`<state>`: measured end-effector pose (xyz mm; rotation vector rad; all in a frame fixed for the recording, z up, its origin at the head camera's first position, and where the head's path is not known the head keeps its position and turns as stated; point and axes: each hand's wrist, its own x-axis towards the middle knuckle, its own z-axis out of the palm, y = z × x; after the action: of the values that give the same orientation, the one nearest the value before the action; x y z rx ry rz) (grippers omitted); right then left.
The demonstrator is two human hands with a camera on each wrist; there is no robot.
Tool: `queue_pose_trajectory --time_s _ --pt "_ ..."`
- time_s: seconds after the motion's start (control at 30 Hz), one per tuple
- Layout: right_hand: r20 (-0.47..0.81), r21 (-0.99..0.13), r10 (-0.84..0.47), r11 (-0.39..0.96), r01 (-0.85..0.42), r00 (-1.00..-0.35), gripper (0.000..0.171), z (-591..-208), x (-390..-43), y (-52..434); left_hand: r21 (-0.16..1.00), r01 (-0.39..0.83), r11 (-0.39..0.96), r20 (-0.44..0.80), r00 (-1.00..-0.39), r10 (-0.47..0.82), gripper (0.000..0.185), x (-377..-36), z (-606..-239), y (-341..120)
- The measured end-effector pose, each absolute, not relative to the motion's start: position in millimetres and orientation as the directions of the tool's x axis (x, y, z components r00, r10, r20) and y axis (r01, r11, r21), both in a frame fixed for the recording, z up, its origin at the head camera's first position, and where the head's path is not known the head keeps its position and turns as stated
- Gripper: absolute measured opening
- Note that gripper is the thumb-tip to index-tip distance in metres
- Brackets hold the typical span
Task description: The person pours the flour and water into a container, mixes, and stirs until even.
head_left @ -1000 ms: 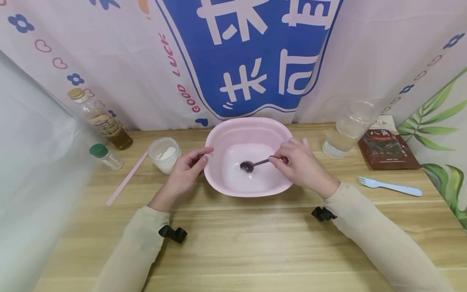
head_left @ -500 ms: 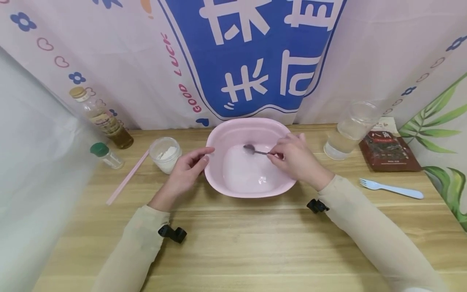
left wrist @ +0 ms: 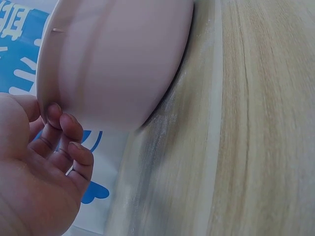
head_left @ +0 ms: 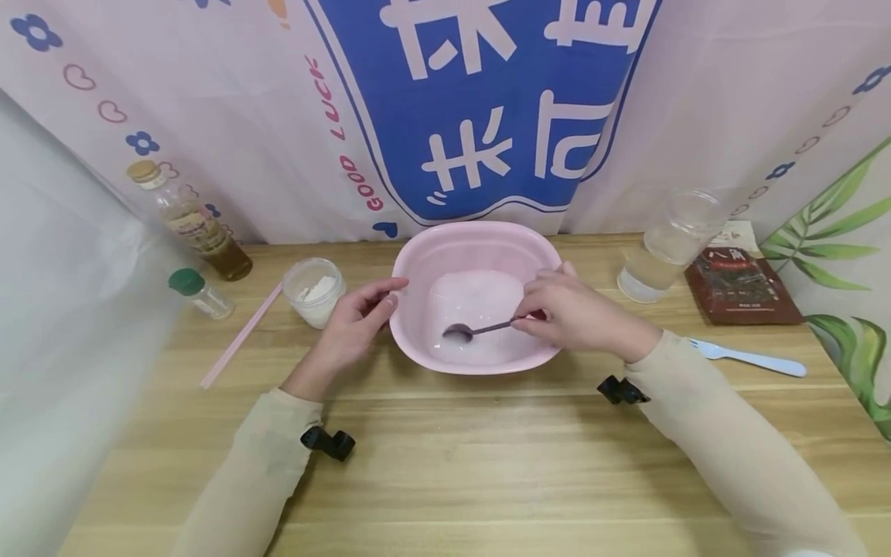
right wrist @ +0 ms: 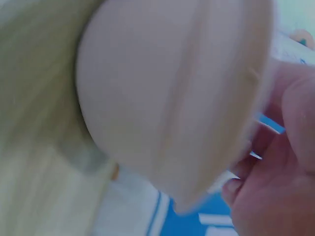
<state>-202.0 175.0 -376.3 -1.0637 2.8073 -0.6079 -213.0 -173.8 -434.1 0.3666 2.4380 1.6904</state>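
Observation:
A pink basin (head_left: 476, 368) stands on the wooden table, with whitish liquid (head_left: 480, 298) in its bottom. At its left side my left hand (head_left: 355, 321) pinches the rim between thumb and fingers; the left wrist view shows the fingertips (left wrist: 54, 113) curled under the rim. Over the basin's right side, my right hand (head_left: 574, 313) grips the handle of a dark spoon (head_left: 457, 333). The spoon's bowl lies in the liquid toward the near left of the basin. In the blurred right wrist view the basin's wall (right wrist: 142, 88) hides the spoon.
Left of the basin are a jar of white powder (head_left: 316, 294), a pink stick (head_left: 240, 336), a green-capped shaker (head_left: 202, 294) and an oil bottle (head_left: 202, 232). On the right are a clear cup of liquid (head_left: 654, 267), a brown packet (head_left: 741, 286) and a blue fork (head_left: 752, 358).
The spoon's bowl swept from mid-basin to the far side, then back to the near left, my right hand moving with it. My left hand has kept its hold on the rim.

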Motion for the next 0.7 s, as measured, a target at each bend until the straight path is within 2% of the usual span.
queue_pose_trajectory --time_s 0.2,0.47,0.57,0.7 --pt "0.129 -0.362 -0.61 0.705 -0.61 -0.782 0.002 -369 -200 200 0.935 0.113 0.336 0.013 -0.957 0.288 0.038 -213 -433 -174" --pt "0.282 -0.371 -0.402 0.792 -0.485 -0.871 0.009 -378 -212 196 0.935 0.125 0.331 0.026 -0.957 0.29 0.038 -213 -432 -174" --pt "0.337 -0.347 -0.354 0.815 -0.464 -0.873 0.011 -383 -214 194 0.934 0.124 0.334 0.024 -0.957 0.29 0.038 -213 -433 -173" --pt "0.382 -0.304 -0.353 0.825 -0.477 -0.854 0.008 -384 -213 198 0.935 0.117 0.334 0.018 -0.959 0.283 0.038 -213 -433 -173"
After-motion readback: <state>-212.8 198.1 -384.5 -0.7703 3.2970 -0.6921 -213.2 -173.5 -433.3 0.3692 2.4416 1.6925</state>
